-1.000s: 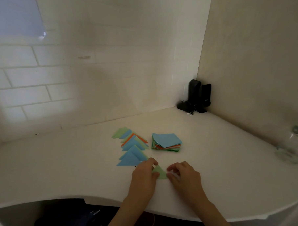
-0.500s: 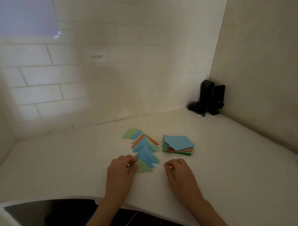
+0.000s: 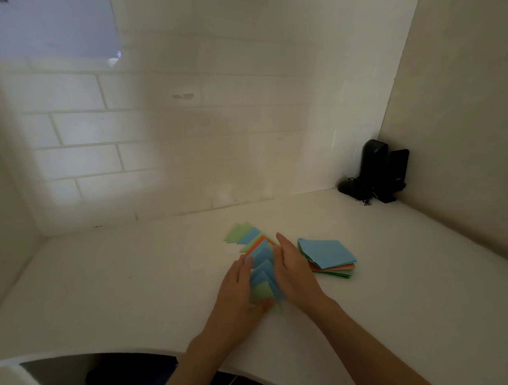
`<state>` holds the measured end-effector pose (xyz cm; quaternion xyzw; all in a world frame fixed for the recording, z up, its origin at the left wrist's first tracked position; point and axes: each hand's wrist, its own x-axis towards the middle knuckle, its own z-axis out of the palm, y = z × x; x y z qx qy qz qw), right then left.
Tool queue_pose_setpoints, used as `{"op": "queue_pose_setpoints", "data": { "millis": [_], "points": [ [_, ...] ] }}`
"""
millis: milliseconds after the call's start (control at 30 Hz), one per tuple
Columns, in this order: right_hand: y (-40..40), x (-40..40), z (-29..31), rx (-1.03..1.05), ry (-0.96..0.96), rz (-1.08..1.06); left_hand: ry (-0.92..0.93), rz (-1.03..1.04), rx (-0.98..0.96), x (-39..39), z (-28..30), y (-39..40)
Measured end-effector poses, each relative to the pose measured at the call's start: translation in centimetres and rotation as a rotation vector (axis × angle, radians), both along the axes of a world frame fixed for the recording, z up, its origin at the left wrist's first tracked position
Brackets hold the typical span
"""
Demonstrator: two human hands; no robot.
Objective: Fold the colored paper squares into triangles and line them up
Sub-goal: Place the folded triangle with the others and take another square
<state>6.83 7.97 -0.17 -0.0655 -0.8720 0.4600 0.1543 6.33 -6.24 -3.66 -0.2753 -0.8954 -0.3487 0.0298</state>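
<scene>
a good part is done: a row of folded triangles, green, blue and orange, overlaps on the worktop just left of the stack of unfolded squares. that stack looks thick, so many folds seem left. the left hand and right hand lie with straight fingers against either side of the row, gripping nothing, seemingly squaring it up
</scene>
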Motion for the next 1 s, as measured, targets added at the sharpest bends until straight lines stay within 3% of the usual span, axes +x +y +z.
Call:
{"op": "queue_pose_setpoints", "data": {
  "millis": [167, 267, 633, 800, 1000],
  "points": [
    [0.5, -1.7, -1.2, 0.424, -0.243, 0.053, 0.064, 0.117, -0.338, -1.3, -0.5, 0.0],
    [0.3, -1.9, -2.0, 0.544, -0.287, 0.035, 0.122, 0.156, -0.429, -1.4, -0.5, -0.1],
    [-3.8, -3.4, -2.1, 0.586, -0.283, 0.129, 0.101, 0.217, -0.537, -1.4, -0.2, -2.9],
    [-2.2, -2.9, -1.9, 0.457, -0.121, 0.151, 0.101, 0.227, -0.493, -1.4, 0.1, -3.7],
    [1.6, 0.6, -2.7, 0.781, -0.183, 0.165, 0.088, 0.137, -0.558, -2.5, 0.1, -5.9]
  ]
}}
